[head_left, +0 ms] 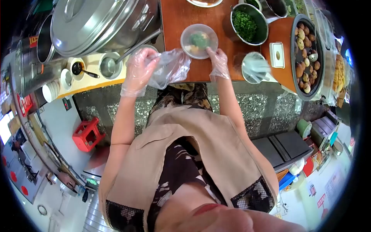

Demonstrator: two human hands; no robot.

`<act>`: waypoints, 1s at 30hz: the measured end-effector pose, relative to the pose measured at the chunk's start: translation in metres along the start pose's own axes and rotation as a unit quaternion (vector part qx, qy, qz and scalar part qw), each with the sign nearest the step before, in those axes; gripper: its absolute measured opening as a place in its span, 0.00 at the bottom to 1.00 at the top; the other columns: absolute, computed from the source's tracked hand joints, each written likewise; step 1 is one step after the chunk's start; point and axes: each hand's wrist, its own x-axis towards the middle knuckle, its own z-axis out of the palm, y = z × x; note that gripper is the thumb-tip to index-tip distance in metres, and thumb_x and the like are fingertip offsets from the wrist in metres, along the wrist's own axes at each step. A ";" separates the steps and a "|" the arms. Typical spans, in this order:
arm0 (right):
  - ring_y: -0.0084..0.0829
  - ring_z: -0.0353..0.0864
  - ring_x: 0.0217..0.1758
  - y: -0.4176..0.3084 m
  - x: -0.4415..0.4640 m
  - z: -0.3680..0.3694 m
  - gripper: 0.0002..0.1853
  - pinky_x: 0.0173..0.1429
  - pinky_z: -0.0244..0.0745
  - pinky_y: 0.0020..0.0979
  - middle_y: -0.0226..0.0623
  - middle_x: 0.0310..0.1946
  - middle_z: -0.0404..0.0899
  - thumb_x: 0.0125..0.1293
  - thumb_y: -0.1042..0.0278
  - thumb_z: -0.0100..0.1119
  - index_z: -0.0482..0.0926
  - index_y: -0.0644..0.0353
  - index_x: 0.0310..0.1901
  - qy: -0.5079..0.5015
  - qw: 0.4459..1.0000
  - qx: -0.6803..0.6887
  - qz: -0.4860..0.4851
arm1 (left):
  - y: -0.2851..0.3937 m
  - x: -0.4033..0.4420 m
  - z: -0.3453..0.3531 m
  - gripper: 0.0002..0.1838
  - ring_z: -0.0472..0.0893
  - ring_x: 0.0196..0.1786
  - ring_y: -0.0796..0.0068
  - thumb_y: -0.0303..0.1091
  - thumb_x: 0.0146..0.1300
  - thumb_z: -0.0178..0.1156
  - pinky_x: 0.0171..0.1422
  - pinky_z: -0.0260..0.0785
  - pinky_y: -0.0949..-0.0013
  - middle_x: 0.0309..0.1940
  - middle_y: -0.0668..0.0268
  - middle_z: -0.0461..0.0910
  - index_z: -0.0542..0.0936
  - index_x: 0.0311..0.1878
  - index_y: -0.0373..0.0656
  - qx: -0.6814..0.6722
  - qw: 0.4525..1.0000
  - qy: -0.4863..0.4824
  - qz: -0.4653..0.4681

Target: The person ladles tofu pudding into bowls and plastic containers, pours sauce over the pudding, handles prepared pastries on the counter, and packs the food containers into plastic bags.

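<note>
My left hand (pixel 138 73), in a clear plastic glove, has its fingers closed on the edge of a clear plastic bag (pixel 170 69), which hangs loosely to the right. In a similar glove, my right hand (pixel 219 63) grips the near right rim of a translucent plastic bowl (pixel 186 43). Chopped greens and something pale brownish (pixel 199 40) lie in the bottom of that bowl. The bag's edge reaches close to the bowl; whether they touch I cannot tell. Right of the bowl, a metal pot (pixel 250 24) holds chopped green herbs.
A large lidded steel pot (pixel 92 23) fills the upper left, with a ladle in a metal pot (pixel 110 66) below it. On the right stand a metal container of translucent plastic strips (pixel 255 69), a small white box (pixel 276 55) and a dark basin (pixel 320 65) of brown eggs.
</note>
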 end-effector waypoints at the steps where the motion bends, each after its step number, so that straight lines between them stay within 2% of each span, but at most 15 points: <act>1: 0.25 0.74 0.39 -0.003 -0.003 -0.003 0.19 0.47 0.69 0.29 0.34 0.36 0.80 0.56 0.60 0.68 0.78 0.67 0.41 -0.022 1.000 -0.007 -0.004 | 0.002 -0.003 0.001 0.08 0.79 0.36 0.58 0.28 0.56 0.61 0.42 0.70 0.64 0.33 0.55 0.79 0.76 0.37 0.36 0.003 1.000 0.004 -0.002; 3: 0.26 0.78 0.41 -0.014 -0.022 -0.013 0.15 0.51 0.73 0.31 0.32 0.35 0.80 0.58 0.62 0.66 0.76 0.63 0.40 -0.051 0.985 0.161 0.025 | 0.004 -0.007 0.003 0.08 0.79 0.33 0.60 0.29 0.57 0.62 0.40 0.69 0.65 0.30 0.57 0.79 0.76 0.37 0.37 -0.021 0.998 0.050 -0.023; 7: 0.26 0.79 0.40 -0.014 -0.053 -0.063 0.12 0.50 0.75 0.30 0.31 0.35 0.80 0.59 0.63 0.65 0.75 0.59 0.39 -0.058 0.985 0.158 0.027 | -0.004 -0.018 0.014 0.10 0.75 0.31 0.70 0.30 0.60 0.62 0.40 0.68 0.67 0.28 0.59 0.78 0.74 0.40 0.36 -0.089 0.991 0.088 -0.053; 11: 0.23 0.80 0.37 -0.055 -0.126 -0.089 0.10 0.44 0.77 0.27 0.31 0.35 0.80 0.59 0.65 0.65 0.76 0.58 0.37 -0.040 0.993 0.104 0.035 | -0.006 -0.023 0.052 0.12 0.77 0.36 0.69 0.31 0.60 0.62 0.43 0.70 0.67 0.35 0.56 0.79 0.73 0.43 0.36 -0.164 0.981 0.088 -0.054; 13: 0.23 0.80 0.37 -0.063 -0.153 -0.090 0.09 0.43 0.78 0.28 0.32 0.35 0.81 0.59 0.66 0.65 0.77 0.59 0.38 -0.048 0.991 0.117 0.049 | 0.021 -0.022 0.072 0.14 0.79 0.42 0.64 0.32 0.60 0.63 0.46 0.71 0.65 0.42 0.52 0.78 0.73 0.45 0.36 -0.192 0.975 0.109 0.020; 15: 0.24 0.81 0.37 -0.061 -0.172 -0.081 0.09 0.45 0.80 0.31 0.33 0.35 0.81 0.60 0.67 0.64 0.77 0.61 0.39 -0.048 0.984 0.149 0.090 | 0.049 -0.027 0.083 0.16 0.78 0.50 0.56 0.34 0.60 0.63 0.53 0.70 0.59 0.46 0.51 0.78 0.74 0.48 0.36 -0.124 0.986 0.092 0.069; 16: 0.25 0.81 0.37 -0.044 -0.173 -0.079 0.09 0.45 0.80 0.31 0.33 0.36 0.81 0.61 0.68 0.63 0.77 0.61 0.39 -0.060 0.980 0.168 0.090 | 0.055 -0.030 0.090 0.19 0.74 0.56 0.52 0.36 0.59 0.64 0.60 0.64 0.53 0.46 0.53 0.78 0.74 0.50 0.37 -0.068 0.982 0.098 0.143; 17: 0.25 0.81 0.38 -0.030 -0.173 -0.076 0.08 0.46 0.80 0.31 0.33 0.36 0.81 0.62 0.68 0.62 0.77 0.61 0.40 -0.072 0.975 0.188 0.089 | 0.062 -0.039 0.093 0.15 0.70 0.63 0.51 0.34 0.59 0.64 0.68 0.56 0.52 0.55 0.52 0.76 0.73 0.44 0.38 -0.040 0.984 0.060 0.161; 20: 0.23 0.79 0.40 -0.015 -0.170 -0.054 0.08 0.47 0.78 0.29 0.32 0.39 0.79 0.64 0.69 0.59 0.75 0.61 0.43 -0.105 0.948 0.287 0.093 | 0.079 -0.063 0.098 0.14 0.70 0.62 0.51 0.35 0.59 0.64 0.68 0.57 0.51 0.49 0.54 0.79 0.74 0.42 0.39 -0.015 0.977 0.013 0.210; 21: 0.23 0.79 0.40 -0.005 -0.164 -0.051 0.08 0.47 0.78 0.29 0.32 0.39 0.79 0.64 0.69 0.59 0.75 0.61 0.43 -0.103 0.946 0.292 0.092 | 0.082 -0.072 0.095 0.14 0.70 0.62 0.51 0.38 0.60 0.62 0.68 0.57 0.52 0.48 0.54 0.78 0.74 0.43 0.39 -0.009 0.962 -0.084 0.260; 23: 0.21 0.78 0.39 0.008 -0.155 -0.047 0.08 0.45 0.76 0.27 0.31 0.39 0.79 0.65 0.69 0.58 0.75 0.61 0.43 -0.083 0.957 0.266 0.081 | 0.089 -0.084 0.074 0.14 0.70 0.61 0.51 0.40 0.61 0.60 0.68 0.57 0.52 0.48 0.54 0.77 0.75 0.43 0.39 -0.001 0.933 -0.183 0.311; 26: 0.19 0.77 0.37 -0.014 -0.158 -0.046 0.07 0.44 0.75 0.25 0.29 0.35 0.79 0.64 0.70 0.57 0.76 0.61 0.42 -0.066 0.966 0.244 0.059 | 0.090 -0.078 0.040 0.20 0.70 0.61 0.56 0.47 0.66 0.53 0.69 0.57 0.55 0.52 0.57 0.73 0.72 0.50 0.39 0.059 0.895 -0.222 0.383; 27: 0.19 0.77 0.37 -0.016 -0.156 -0.046 0.07 0.44 0.75 0.25 0.28 0.34 0.79 0.64 0.70 0.56 0.76 0.62 0.41 -0.054 0.974 0.216 0.052 | 0.081 -0.065 0.050 0.21 0.70 0.61 0.57 0.47 0.67 0.50 0.69 0.58 0.55 0.55 0.58 0.71 0.71 0.53 0.40 -0.106 0.915 -0.240 0.306; 28: 0.19 0.77 0.36 -0.009 -0.150 -0.048 0.06 0.42 0.74 0.24 0.28 0.33 0.79 0.65 0.70 0.56 0.76 0.62 0.41 -0.052 0.973 0.220 0.041 | 0.068 -0.048 0.064 0.22 0.70 0.61 0.58 0.48 0.68 0.46 0.68 0.59 0.55 0.58 0.59 0.70 0.69 0.57 0.42 -0.267 0.905 -0.249 0.218; 30: 0.19 0.77 0.35 -0.013 -0.151 -0.043 0.07 0.42 0.74 0.24 0.29 0.34 0.79 0.65 0.70 0.57 0.76 0.62 0.42 -0.048 0.961 0.270 0.036 | 0.039 -0.015 0.090 0.25 0.69 0.62 0.61 0.50 0.71 0.40 0.68 0.60 0.56 0.63 0.61 0.67 0.66 0.64 0.45 -0.555 0.795 -0.241 0.028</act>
